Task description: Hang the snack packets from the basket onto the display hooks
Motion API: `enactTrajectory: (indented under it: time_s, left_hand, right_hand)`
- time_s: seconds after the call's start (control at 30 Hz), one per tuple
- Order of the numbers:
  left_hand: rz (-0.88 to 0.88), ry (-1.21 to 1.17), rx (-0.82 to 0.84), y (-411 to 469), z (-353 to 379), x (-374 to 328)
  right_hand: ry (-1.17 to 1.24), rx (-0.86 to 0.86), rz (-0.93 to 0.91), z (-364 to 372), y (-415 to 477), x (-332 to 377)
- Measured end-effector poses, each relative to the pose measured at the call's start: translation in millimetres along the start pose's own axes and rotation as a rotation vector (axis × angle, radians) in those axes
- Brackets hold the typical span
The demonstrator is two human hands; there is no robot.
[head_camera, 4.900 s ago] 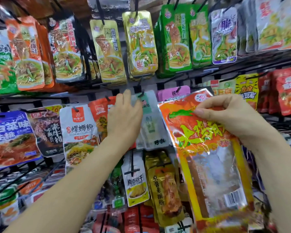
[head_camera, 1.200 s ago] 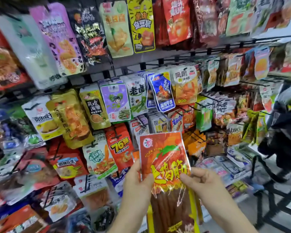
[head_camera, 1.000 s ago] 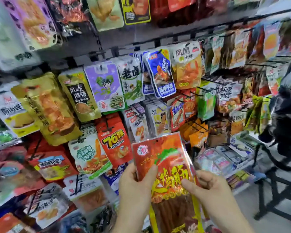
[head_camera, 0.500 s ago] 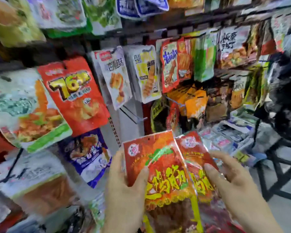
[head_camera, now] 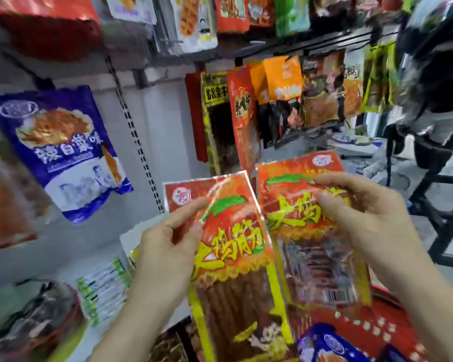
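Left hand (head_camera: 168,246) pinches the upper part of one red-and-yellow snack packet (head_camera: 236,259) between thumb and forefinger. Right hand (head_camera: 364,218) grips a second, matching packet (head_camera: 309,259), fingers curled over its printed face. Both packets are held side by side, inner edges touching, before the white display panel (head_camera: 157,126), on no hook. The first packet's lower end is cut off by the frame. Each bears a round white logo near the top and large yellow characters, too smeared to read. The second shows a barcode (head_camera: 338,296). A blue packet (head_camera: 63,147) hangs at left, its white characters blurred, and orange packets (head_camera: 283,77) hang above
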State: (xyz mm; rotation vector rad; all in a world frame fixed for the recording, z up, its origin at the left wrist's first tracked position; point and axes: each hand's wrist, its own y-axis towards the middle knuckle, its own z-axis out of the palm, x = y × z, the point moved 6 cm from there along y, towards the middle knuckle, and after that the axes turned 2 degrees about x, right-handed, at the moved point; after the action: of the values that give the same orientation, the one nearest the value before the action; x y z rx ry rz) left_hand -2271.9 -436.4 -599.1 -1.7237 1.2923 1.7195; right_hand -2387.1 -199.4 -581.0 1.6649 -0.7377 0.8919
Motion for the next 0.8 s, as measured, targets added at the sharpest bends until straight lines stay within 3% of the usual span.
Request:
enactTrajectory:
  time_s: [0.27,0.53,0.67,0.8]
  left_hand:
    - [0.162,-0.147,-0.054,6,-11,-2]
    - [0.289,-0.275,-0.056,23,-30,-32]
    - [0.447,-0.055,-0.16,21,-41,-49]
    - [0.456,0.043,-0.248,27,-56,-47]
  right_hand:
    - [-0.12,0.059,-0.099,23,0,9]
    - [0.037,0.215,-0.047,82,11,27]
    - [0.123,0.298,-0.035,103,9,38]
    - [0.143,0.302,-0.117,125,11,43]
